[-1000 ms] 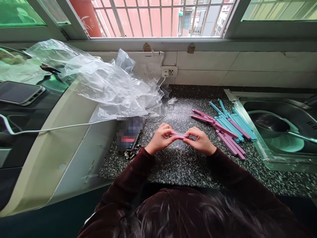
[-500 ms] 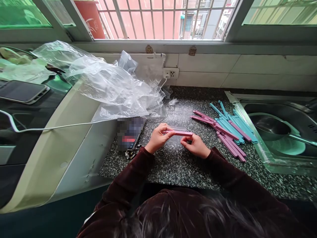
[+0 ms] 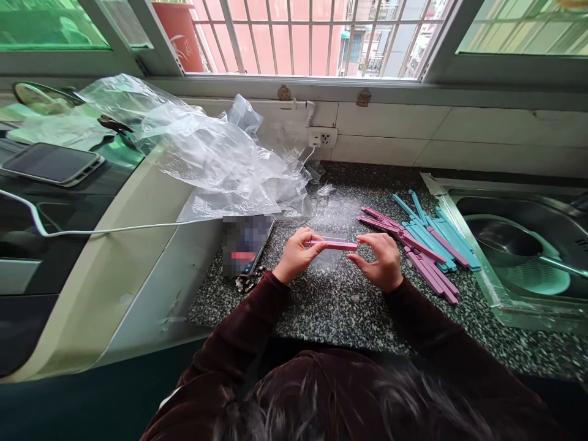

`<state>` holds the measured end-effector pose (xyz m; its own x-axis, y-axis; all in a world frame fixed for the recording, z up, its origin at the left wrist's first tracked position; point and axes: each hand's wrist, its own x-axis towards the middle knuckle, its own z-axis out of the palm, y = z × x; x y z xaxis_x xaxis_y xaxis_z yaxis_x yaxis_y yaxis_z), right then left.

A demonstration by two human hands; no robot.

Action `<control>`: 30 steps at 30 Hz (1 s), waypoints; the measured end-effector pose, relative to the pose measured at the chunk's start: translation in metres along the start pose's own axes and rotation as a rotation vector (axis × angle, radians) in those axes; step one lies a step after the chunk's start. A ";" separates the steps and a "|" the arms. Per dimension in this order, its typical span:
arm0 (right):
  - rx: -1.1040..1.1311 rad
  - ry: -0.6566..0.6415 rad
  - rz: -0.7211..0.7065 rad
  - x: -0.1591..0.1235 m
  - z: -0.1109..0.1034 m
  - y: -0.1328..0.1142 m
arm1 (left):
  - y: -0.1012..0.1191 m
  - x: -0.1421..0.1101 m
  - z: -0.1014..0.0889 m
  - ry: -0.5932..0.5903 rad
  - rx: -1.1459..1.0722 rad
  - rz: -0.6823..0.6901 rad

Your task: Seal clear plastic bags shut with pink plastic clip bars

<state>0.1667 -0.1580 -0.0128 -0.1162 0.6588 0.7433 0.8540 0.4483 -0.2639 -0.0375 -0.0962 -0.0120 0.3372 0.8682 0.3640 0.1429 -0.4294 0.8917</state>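
Left of the sink (image 3: 528, 310), above the speckled tabletop (image 3: 321, 306), I hold a pink strip (image 3: 340, 246) in my left hand (image 3: 294, 256), pinched between thumb and fingers at the end farther from the sink. Its long axis runs crosswise in front of me, so the free end points toward the sink. That free end is what matters for my right hand (image 3: 380, 260), which stands on the sink side of the strip, thumb and forefinger parted in a wide C. The forefinger tip is right by the strip's end, though I cannot tell whether it touches; the thumb sits a little nearer to me, with a gap showing. My left hand has the only sure hold, and my right grips nothing that I can see.

The strip is slim, straight and evenly pink, and it looks stiff. Something clear shows along its far edge; whether that is film or a part of the strip, I cannot tell.

Between my right hand and the sink, loose pink strips (image 3: 427, 275) fan out on the tabletop, with turquoise strips (image 3: 420, 236) against them, mostly closer to the sink. On the side away from the sink, past my left hand, are a phone (image 3: 257, 245), partly blurred out, and crumpled clear plastic (image 3: 220, 159).
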 end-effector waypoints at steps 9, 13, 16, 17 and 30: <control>-0.287 -0.006 -0.288 0.007 -0.003 -0.010 | 0.003 -0.001 0.010 -0.018 -0.121 -0.129; -0.296 0.027 -0.248 0.009 -0.009 -0.010 | 0.006 -0.003 0.013 -0.107 -0.190 -0.208; -0.309 0.035 -0.179 0.011 -0.014 -0.008 | 0.006 -0.005 0.016 -0.145 -0.174 -0.234; -0.315 0.024 -0.156 0.012 -0.016 -0.007 | 0.005 -0.006 0.017 -0.137 -0.163 -0.228; -0.452 -0.243 0.194 0.054 -0.040 0.016 | 0.023 0.038 0.054 -0.017 -0.512 -0.345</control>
<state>0.1942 -0.1396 0.0481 -0.0024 0.8482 0.5297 0.9980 0.0352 -0.0517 0.0287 -0.0862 0.0082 0.3668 0.9298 0.0310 -0.2168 0.0530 0.9748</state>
